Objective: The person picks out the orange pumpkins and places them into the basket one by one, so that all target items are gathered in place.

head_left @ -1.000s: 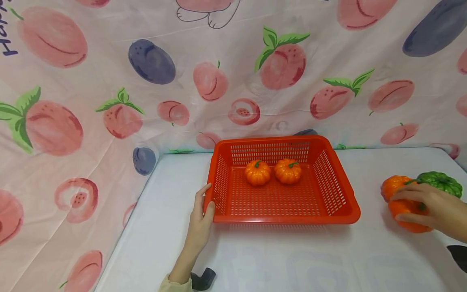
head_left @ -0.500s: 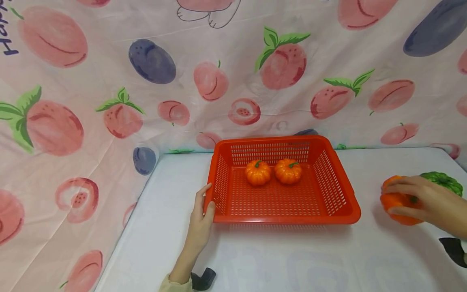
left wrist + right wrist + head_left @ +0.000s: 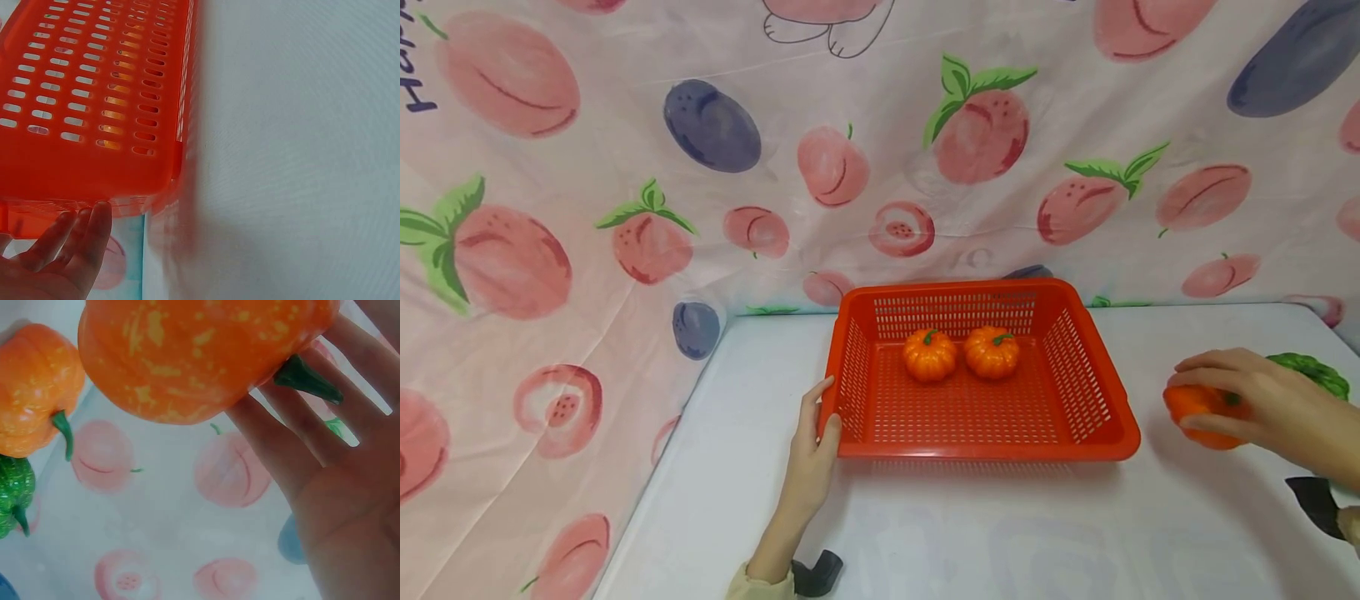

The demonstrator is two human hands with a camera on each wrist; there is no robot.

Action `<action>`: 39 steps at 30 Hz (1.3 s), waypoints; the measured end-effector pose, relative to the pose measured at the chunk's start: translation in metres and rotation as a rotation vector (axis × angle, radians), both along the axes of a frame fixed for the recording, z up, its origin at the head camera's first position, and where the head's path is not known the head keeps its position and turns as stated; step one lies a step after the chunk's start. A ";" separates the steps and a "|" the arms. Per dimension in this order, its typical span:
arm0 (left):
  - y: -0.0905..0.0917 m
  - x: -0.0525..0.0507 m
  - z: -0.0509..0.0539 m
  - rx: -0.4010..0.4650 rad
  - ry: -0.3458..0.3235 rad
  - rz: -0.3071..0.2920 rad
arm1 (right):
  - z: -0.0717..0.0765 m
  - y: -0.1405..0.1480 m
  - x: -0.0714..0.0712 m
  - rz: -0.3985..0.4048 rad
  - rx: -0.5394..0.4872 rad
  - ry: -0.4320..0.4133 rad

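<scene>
**Red basket (image 3: 988, 452) braced by the left hand (image 3: 811, 442), held pumpkin (image 3: 1197, 411) in the right hand (image 3: 1262, 400)**

Head view: the left hand pinches the basket's rim at the end nearest it, thumb over the edge and fingers outside, presumably to keep the light plastic from sliding. Two small pumpkins (image 3: 929, 356) sit side by side inside, to the right of that hand. The right hand curls over the held pumpkin, fingers on the far side and thumb on the near, a grasp that likely suits its round, smooth flanks. Between this hand and the small pair stands the basket's slotted end wall. Behind the right hand, partly covered by it, lies a green pumpkin (image 3: 1311, 372); patterned cloth (image 3: 887, 83) hangs beyond both hands.

Left wrist view: the fingertips meet the basket's outer side; orange shows through the slots. The thumb's place is unclear here.

Right wrist view: the fingers spread behind the held pumpkin, its stem (image 3: 306, 379) pointing toward the palm. Across from the palm lies another orange pumpkin (image 3: 37, 390), beside the green one; whether they touch I cannot tell.
</scene>
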State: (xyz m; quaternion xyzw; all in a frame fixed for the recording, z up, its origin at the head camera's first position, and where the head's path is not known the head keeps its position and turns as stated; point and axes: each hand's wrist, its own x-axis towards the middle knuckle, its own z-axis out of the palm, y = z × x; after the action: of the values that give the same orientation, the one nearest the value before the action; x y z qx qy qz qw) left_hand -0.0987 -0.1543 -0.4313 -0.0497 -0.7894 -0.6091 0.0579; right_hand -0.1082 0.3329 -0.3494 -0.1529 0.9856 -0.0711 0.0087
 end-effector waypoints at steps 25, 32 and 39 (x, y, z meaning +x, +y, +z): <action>0.000 -0.001 0.000 -0.013 0.008 0.013 | 0.022 -0.027 -0.004 0.072 -0.021 0.033; 0.000 -0.001 0.000 -0.005 0.008 0.007 | 0.025 -0.034 -0.003 0.099 -0.050 0.069; -0.001 -0.001 -0.001 -0.004 0.011 0.003 | 0.027 -0.040 -0.004 0.130 -0.061 0.108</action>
State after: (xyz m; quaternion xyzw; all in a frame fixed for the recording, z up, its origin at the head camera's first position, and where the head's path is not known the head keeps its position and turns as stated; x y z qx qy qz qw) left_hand -0.0996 -0.1549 -0.4325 -0.0523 -0.7903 -0.6072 0.0631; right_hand -0.1120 0.2924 -0.3221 -0.2203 0.9701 -0.0920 -0.0448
